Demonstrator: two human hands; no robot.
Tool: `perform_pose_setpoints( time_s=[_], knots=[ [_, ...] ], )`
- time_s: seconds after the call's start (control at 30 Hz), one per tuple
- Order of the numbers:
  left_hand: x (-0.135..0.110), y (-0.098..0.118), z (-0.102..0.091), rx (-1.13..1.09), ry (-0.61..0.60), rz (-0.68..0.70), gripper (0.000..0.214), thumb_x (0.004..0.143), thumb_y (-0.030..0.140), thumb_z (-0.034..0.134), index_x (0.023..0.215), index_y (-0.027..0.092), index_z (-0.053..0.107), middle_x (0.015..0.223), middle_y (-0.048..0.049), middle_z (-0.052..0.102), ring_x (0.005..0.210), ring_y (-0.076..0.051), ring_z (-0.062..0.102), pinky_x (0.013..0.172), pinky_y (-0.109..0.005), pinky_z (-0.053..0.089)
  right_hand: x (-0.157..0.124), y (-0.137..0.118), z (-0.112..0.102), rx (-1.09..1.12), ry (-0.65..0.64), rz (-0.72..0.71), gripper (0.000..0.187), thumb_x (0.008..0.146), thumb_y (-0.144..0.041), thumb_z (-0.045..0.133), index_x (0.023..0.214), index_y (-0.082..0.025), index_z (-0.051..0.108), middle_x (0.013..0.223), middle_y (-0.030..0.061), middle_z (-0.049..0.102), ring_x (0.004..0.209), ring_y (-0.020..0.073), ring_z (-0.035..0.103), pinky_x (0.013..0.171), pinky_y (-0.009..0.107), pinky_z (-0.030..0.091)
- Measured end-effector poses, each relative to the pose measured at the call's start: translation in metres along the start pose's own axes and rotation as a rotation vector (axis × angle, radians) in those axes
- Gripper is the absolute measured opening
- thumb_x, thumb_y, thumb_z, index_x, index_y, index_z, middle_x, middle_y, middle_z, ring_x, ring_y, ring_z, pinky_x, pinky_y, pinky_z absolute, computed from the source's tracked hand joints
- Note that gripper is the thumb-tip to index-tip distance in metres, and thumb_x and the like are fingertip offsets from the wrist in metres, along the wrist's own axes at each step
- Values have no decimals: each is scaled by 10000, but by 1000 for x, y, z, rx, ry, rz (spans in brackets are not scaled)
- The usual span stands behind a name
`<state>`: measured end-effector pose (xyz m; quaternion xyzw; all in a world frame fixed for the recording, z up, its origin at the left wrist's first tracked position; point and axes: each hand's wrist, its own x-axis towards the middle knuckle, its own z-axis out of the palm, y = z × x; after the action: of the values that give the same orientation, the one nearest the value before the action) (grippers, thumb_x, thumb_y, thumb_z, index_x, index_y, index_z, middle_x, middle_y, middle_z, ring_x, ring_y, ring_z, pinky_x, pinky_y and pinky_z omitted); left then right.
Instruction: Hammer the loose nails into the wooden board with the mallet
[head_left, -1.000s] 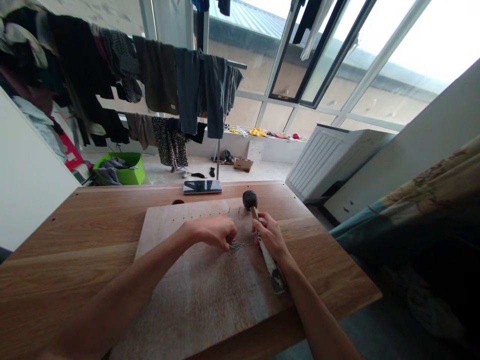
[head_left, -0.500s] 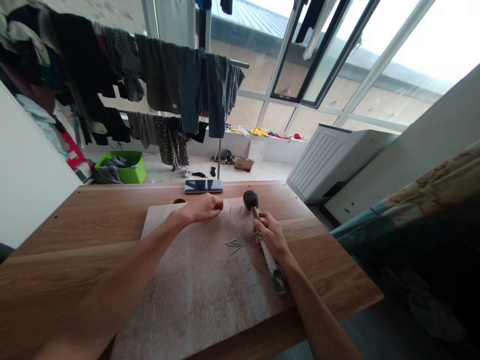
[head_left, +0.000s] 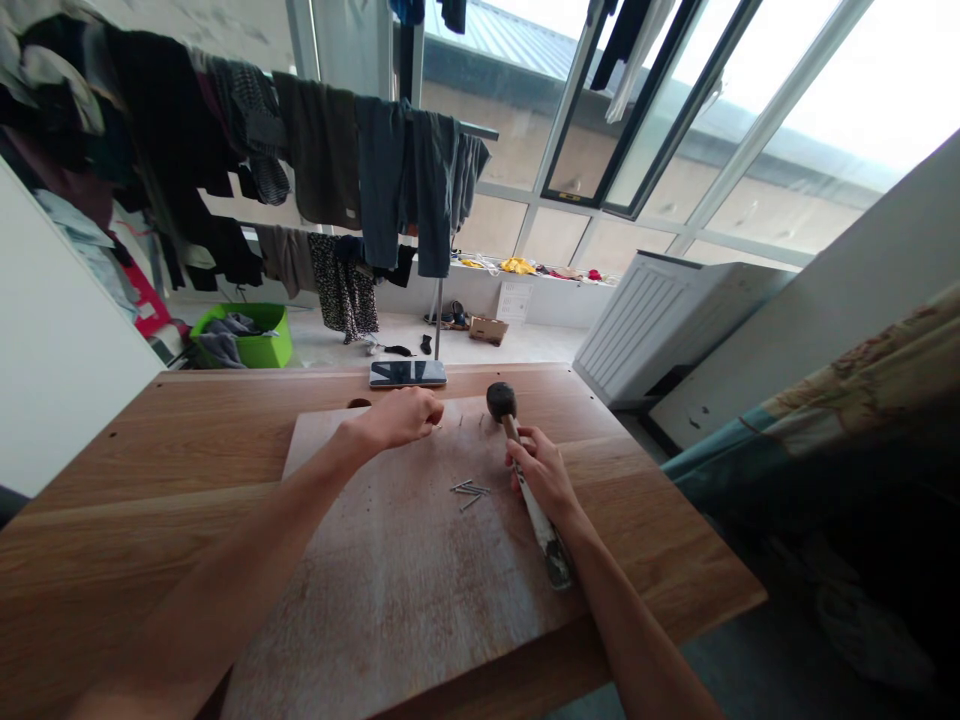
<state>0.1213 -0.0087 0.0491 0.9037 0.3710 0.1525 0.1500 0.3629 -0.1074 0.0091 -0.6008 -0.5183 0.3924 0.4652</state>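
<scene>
My right hand (head_left: 541, 470) is wrapped round the wooden handle of a hammer (head_left: 501, 400) whose dark head rests near the far edge of a worn wooden board (head_left: 405, 590). My left hand (head_left: 401, 415) is closed in a pinch at the board's far edge, apparently holding a small nail that I can barely make out. Several loose nails (head_left: 469, 491) lie on the board between my hands. A few nails stand in a row along the far edge.
The board lies on a wooden table (head_left: 135, 470). A phone (head_left: 407, 373) rests at the table's far edge. Beyond stand a clothes rack (head_left: 322, 170) with hanging garments, a green basket (head_left: 244, 337) and a white appliance (head_left: 660, 310).
My left hand left the pile of loose nails and moved forward to the board's far edge, fingers pinched. My right hand and the hammer have barely moved.
</scene>
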Motion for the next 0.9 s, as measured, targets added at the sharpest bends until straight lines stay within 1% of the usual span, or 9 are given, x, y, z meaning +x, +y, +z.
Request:
perform_pose_setpoints(
  time_s=[0.13,0.27,0.33,0.43,0.5,0.57,0.73,0.8,0.9],
  knots=[
    [0,-2,0,-12,-1,-2,90,700,122,650,674,204,674,746,-38,672,670,-178,609,649,-248,437,0,-1,1,38,5,11,376,776,-474,611,1000,-182,535,616,-56,594,346,115,502,312,232,371],
    [3,-7,5,-55,21,59,104,690,102,646,677,198,685,757,-42,674,692,-178,614,672,-259,453,0,-8,2,103,1,-3,419,766,-501,643,1011,-183,526,617,-59,586,342,105,486,307,227,360],
    [5,-11,11,-158,30,84,126,692,95,635,736,189,707,767,-35,684,699,-168,617,664,-254,457,-1,-18,1,135,-4,-20,432,765,-499,652,1024,-181,518,627,-61,580,343,99,475,306,229,366],
    [6,-19,25,-372,57,36,162,725,121,622,846,167,718,750,-20,688,675,-143,614,626,-233,464,-1,-36,2,172,-26,-43,422,768,-489,660,1019,-182,515,640,-58,580,346,94,472,302,225,364],
    [6,-23,33,-458,86,-7,148,746,143,623,863,156,714,721,-11,675,653,-131,605,605,-225,465,-2,-46,7,200,-48,-57,391,785,-475,655,1008,-185,519,651,-52,586,352,90,476,303,217,360],
    [5,-26,39,-502,111,-17,141,750,155,642,875,152,707,712,-4,666,649,-124,601,604,-222,470,-4,-51,16,246,-78,-64,362,802,-458,648,1007,-189,522,659,-51,588,355,86,477,304,210,358],
    [3,-29,44,-599,156,-17,221,732,154,682,953,153,673,750,-5,686,661,-117,609,618,-222,485,-11,-41,43,347,-127,-63,346,815,-445,652,1020,-198,524,661,-57,577,352,80,481,306,198,348],
    [4,-31,45,-614,153,-20,240,730,153,679,970,154,664,769,-11,697,663,-117,609,613,-222,482,-14,-36,47,348,-147,-61,335,821,-438,651,1018,-197,527,666,-56,577,350,79,485,306,197,345],
    [5,-32,45,-607,147,-29,248,723,151,676,971,149,661,788,-18,707,669,-119,605,618,-227,480,-17,-31,47,352,-180,-71,321,836,-427,642,1031,-198,530,678,-57,581,350,77,488,310,196,355]
  ],
)
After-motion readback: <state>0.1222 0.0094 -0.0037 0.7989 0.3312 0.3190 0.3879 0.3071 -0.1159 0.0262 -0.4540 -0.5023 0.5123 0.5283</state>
